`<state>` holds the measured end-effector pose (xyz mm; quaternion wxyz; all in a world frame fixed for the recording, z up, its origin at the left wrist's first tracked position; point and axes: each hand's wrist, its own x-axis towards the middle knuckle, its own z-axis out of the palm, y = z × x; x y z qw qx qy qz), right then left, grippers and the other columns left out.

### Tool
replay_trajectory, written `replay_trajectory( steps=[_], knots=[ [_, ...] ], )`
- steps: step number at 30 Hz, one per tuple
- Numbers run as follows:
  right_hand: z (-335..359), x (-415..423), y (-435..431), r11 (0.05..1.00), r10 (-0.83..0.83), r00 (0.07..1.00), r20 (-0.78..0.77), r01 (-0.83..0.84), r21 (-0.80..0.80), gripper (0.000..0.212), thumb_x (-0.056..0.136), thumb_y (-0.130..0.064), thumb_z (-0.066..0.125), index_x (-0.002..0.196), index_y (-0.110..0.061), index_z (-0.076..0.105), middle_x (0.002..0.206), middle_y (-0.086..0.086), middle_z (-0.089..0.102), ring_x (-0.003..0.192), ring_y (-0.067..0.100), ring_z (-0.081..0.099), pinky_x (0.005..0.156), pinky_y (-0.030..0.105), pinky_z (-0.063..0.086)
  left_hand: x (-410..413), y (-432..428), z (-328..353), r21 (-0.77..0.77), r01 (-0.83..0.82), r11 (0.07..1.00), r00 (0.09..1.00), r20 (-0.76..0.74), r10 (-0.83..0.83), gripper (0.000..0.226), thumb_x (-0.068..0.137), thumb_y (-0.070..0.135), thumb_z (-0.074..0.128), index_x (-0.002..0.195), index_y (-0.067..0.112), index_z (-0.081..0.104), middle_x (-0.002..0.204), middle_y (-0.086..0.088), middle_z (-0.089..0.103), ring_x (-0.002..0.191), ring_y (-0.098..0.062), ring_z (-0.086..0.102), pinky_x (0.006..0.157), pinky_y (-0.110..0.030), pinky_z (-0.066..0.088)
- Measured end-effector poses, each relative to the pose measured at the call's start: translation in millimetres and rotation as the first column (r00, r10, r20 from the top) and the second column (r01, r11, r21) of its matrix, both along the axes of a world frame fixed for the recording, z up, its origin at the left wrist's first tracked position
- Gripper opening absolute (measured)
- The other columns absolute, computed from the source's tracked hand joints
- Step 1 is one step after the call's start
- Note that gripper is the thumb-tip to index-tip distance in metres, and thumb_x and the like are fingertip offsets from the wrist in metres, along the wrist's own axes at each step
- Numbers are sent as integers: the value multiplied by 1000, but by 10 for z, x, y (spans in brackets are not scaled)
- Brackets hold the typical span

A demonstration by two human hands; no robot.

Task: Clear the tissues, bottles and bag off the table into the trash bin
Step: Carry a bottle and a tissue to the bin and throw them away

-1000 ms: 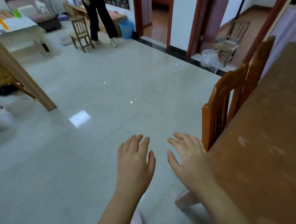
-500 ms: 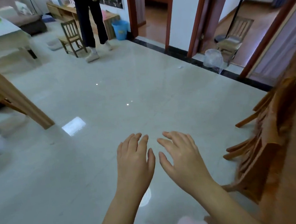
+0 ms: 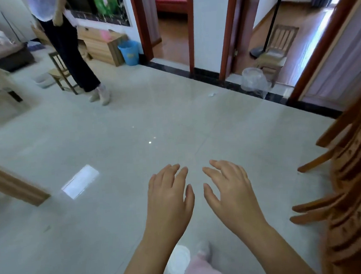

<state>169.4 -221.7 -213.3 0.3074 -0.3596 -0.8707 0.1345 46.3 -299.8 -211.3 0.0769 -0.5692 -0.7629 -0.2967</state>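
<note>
step: walking, nothing carried | left hand (image 3: 169, 199) + right hand (image 3: 232, 193) spread, empty, over floor (image 3: 131, 123) | next: prob. find more trash; lined bin (image 3: 253, 81) by doorway, blue bin (image 3: 129, 52) far

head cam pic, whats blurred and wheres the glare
In the head view the wooden chairs at the right edge are smeared by motion blur, and the standing person is soft too; both hands stay fairly sharp. Glare sits on the floor as a bright patch. Door frames bow from the wide lens.
</note>
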Motion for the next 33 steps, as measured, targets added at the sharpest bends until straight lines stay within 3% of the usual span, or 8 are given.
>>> replay_trajectory(
  steps=[2, 8, 14, 20, 24, 27, 30, 33],
  knots=[
    [94, -142, 425, 999, -34, 999, -24, 34, 2, 37, 82, -28, 43, 103, -8, 65, 111, 13, 64, 106, 26, 50, 87, 55, 45, -170, 448, 105, 9, 31, 999, 999, -12, -31, 36, 82, 23, 44, 106, 4, 63, 106, -13, 66, 102, -30, 59, 87, -43, 46],
    [299, -244, 1511, 989, -143, 989, -38, 145, 41, 36, 83, -28, 45, 106, -8, 65, 112, 14, 63, 108, 22, 44, 87, 57, 45, -432, 1707, 298, 80, 136, 987, 991, -30, -134, 35, 83, 21, 44, 108, 4, 62, 108, -14, 65, 107, -27, 52, 91, -37, 35],
    [250, -113, 2262, 954, -295, 955, 7, 294, 63, 37, 83, -28, 45, 106, -6, 65, 110, 14, 64, 103, 30, 56, 84, 55, 48, -332, 2683, 139, 51, 291, 955, 956, 13, -292, 35, 83, 23, 44, 109, 5, 61, 107, -13, 66, 105, -28, 55, 91, -35, 35],
    [174, -79, 3244, 885, -463, 886, 32, 460, 75, 34, 81, -24, 54, 107, -5, 65, 109, 16, 65, 101, 32, 59, 81, 56, 50, -384, 3897, 95, 35, 434, 900, 900, 18, -435, 36, 82, 23, 43, 107, 5, 63, 106, -13, 66, 102, -30, 58, 86, -44, 47],
    [320, -239, 4067, 844, -532, 846, 25, 527, 98, 32, 82, -22, 56, 107, -5, 65, 109, 17, 65, 102, 33, 59, 84, 57, 48, -598, 4856, 266, 24, 492, 870, 871, -26, -491, 37, 83, 22, 42, 107, 4, 63, 107, -15, 66, 102, -33, 60, 87, -47, 47],
    [514, -346, 4705, 819, -570, 821, 24, 565, 101, 32, 80, -16, 67, 110, -5, 64, 113, 17, 64, 105, 34, 58, 85, 59, 47, -721, 5600, 471, 34, 503, 864, 864, -62, -500, 31, 82, 16, 54, 110, 3, 63, 109, -16, 66, 103, -34, 60, 90, -48, 45],
    [670, -372, 5271, 773, -627, 779, 4, 621, 130, 34, 80, -22, 59, 109, -6, 64, 113, 16, 65, 105, 34, 58, 85, 59, 47, -738, 6294, 629, 55, 526, 849, 850, -80, -521, 33, 79, 9, 67, 111, 2, 63, 110, -18, 66, 104, -36, 60, 91, -48, 43],
    [702, -276, 5680, 721, -685, 728, -5, 679, 137, 36, 78, -24, 56, 108, -7, 65, 113, 16, 65, 104, 33, 59, 87, 60, 46, -623, 6830, 699, 60, 570, 819, 820, -99, -564, 34, 81, 16, 56, 113, 3, 62, 113, -16, 65, 108, -35, 58, 93, -46, 42]
  ],
)
